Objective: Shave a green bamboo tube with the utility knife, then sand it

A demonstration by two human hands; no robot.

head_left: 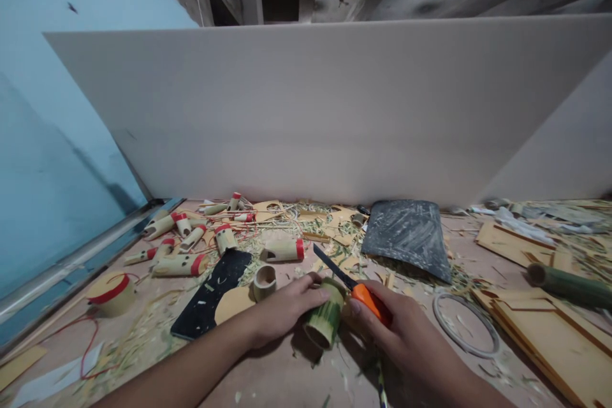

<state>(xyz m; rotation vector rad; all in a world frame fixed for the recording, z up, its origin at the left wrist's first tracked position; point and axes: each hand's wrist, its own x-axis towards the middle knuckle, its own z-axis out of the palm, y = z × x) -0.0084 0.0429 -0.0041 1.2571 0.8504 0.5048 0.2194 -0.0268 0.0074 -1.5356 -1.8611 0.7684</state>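
My left hand [287, 307] is wrapped round a short green bamboo tube [324, 320], its hollow end turned toward me and its skin partly scraped pale. In my right hand [406, 328] is a utility knife with an orange handle [369, 303]. The knife's dark blade points up and left, close above the tube's far end; whether it touches cannot be told. A small pale bamboo ring [261, 291] stands just beyond my left wrist. Left of that lies a flat black slab [210, 299] with shavings on it.
Several pale bamboo pieces with red bands [179, 265] lie at left among red cords. Dark sandpaper [406, 236] rests behind my right hand. At right are a wire coil [436, 315], thin wooden panels [549, 338] and a long green bamboo tube [574, 285]. A white panel [325, 115] stands behind.
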